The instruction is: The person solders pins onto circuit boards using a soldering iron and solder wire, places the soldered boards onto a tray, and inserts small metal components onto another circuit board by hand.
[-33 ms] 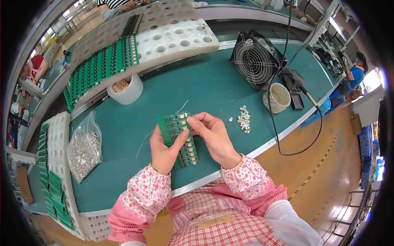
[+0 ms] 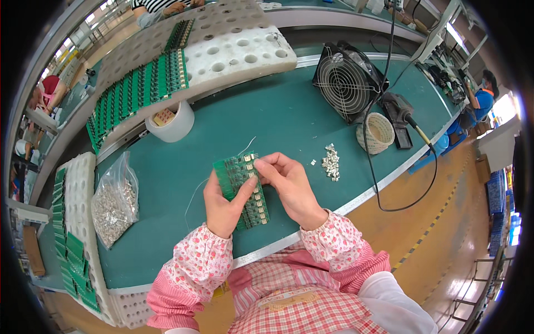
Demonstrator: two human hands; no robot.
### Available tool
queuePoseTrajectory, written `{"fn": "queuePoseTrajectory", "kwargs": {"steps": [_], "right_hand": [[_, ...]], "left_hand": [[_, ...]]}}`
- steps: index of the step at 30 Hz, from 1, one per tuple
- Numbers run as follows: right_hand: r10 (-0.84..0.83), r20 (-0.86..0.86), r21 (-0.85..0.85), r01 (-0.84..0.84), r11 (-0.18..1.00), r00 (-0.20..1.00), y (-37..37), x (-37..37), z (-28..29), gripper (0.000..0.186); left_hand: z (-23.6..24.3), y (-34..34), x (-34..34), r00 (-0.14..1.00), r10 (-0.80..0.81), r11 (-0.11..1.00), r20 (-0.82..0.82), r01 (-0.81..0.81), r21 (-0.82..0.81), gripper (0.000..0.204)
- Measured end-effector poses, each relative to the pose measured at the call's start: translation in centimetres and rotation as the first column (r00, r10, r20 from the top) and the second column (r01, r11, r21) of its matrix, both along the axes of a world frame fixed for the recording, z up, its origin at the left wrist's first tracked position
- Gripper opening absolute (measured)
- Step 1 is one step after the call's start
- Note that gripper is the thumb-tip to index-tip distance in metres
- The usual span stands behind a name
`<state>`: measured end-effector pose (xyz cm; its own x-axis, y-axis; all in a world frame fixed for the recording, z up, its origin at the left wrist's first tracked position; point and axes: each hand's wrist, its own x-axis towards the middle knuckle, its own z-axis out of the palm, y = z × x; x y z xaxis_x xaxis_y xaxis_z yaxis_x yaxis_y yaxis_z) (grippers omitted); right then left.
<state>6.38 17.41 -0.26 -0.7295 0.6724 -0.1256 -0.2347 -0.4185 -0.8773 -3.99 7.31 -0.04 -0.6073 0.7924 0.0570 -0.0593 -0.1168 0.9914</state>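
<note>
A green circuit board panel (image 2: 238, 173) with rows of small white connectors along it is held tilted above the green bench mat. My left hand (image 2: 223, 207) grips it from the left, thumb across its face and fingers behind. At the panel's upper right edge, my right hand (image 2: 290, 186) has thumb and fingertips pinched beside a connector; whether a loose part is between them is hidden. A pile of small white connectors (image 2: 331, 163) lies on the mat to the right of my right hand. A thin pale wire (image 2: 193, 196) runs behind the panel.
Foam trays of green boards stand at the back (image 2: 233, 55) and left (image 2: 83, 206). Around the mat are a clear bag of connectors (image 2: 114, 209), a tape roll (image 2: 173, 125), a fan (image 2: 344, 83), a woven cup (image 2: 376, 133) and a corded soldering iron (image 2: 418, 129).
</note>
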Motion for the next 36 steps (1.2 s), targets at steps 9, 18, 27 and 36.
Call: {"fn": "queuePoseTrajectory", "kwargs": {"steps": [9,18,27,36], "right_hand": [[-0.073,-0.043,0.099,0.077,0.992,0.996,-0.9,0.3,-0.8,0.021],[-0.456,0.14,0.866,0.115,0.487,0.879,1.7,3.5,0.4,0.019],[-0.688,0.032,0.959,-0.217,-0.183,0.725,5.4,8.2,-0.8,0.02],[-0.144,0.188,0.371,0.066,0.926,0.971,1.0,3.3,1.1,0.014]], "left_hand": [[0.6,-0.1,1.2,0.982,0.015,1.0,-0.188,-0.015,0.001,0.028],[0.0,0.1,0.2,0.996,-0.009,0.999,0.085,0.013,-0.048,0.026],[-0.1,0.1,-0.2,0.969,0.008,1.0,0.248,-0.007,-0.005,0.02],[-0.1,0.1,0.2,0.978,-0.003,1.0,0.209,0.002,0.005,0.019]]}}
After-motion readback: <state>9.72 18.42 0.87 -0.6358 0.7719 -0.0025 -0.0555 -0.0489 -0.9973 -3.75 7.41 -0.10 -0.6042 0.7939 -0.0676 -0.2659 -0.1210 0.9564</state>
